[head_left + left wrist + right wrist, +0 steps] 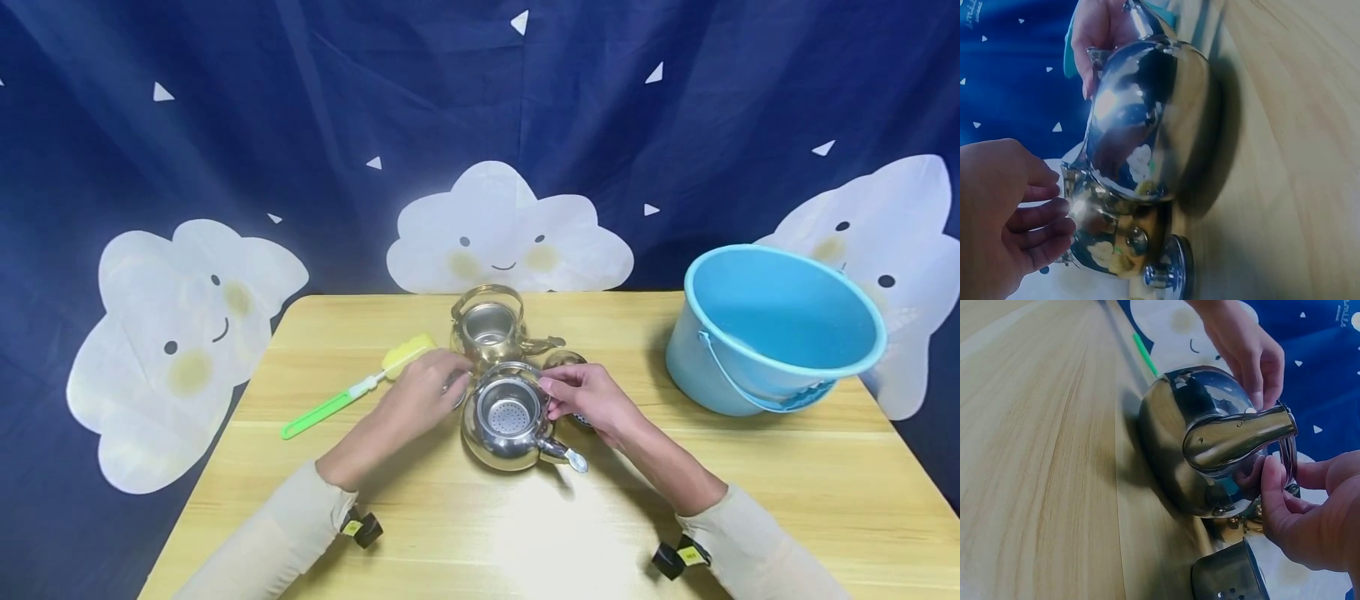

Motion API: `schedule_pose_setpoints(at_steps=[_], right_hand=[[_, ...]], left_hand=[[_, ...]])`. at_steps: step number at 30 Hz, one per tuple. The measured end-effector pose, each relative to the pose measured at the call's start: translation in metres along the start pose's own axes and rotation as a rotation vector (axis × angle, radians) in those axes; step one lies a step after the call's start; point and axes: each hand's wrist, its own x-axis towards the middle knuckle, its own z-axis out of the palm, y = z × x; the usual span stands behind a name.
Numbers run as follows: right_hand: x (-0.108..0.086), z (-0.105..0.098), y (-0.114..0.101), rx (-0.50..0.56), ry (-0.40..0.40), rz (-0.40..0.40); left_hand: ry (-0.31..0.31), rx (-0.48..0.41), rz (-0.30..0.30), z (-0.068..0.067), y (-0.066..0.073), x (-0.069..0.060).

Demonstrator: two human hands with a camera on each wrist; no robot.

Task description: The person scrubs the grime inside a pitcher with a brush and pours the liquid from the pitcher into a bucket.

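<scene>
- Silver teapot [487, 446]: stands on the wooden table [420, 533] between the 2 hands; the strainer [510, 415] sits in its uncovered mouth.
- Right hand [588, 396]: thumb and fingers pinch the teapot's handle [1290, 453].
- Left hand [423, 383]: loosely curled beside the teapot, apparently holding nothing.
- Progress, judging by the layout: 1 strainer is in; 2 pots remain uncovered, the silver lid [1180, 269] and the strainer cup [1229, 575] off on the table.
- Beyond: gold teapot [480, 354], brush [363, 386], blue bucket [750, 367].
</scene>
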Motion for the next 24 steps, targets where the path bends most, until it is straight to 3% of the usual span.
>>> schedule_pose_setpoints(at_steps=[8,24], right_hand=[[0.000,0.000,-0.001,-0.007,-0.002,0.000],[0.000,0.001,0.000,-0.005,0.002,0.003]], left_hand=[[0.043,0.038,0.112,-0.002,0.013,0.003],[-0.001,0.127,0.322,0.001,0.034,0.014]])
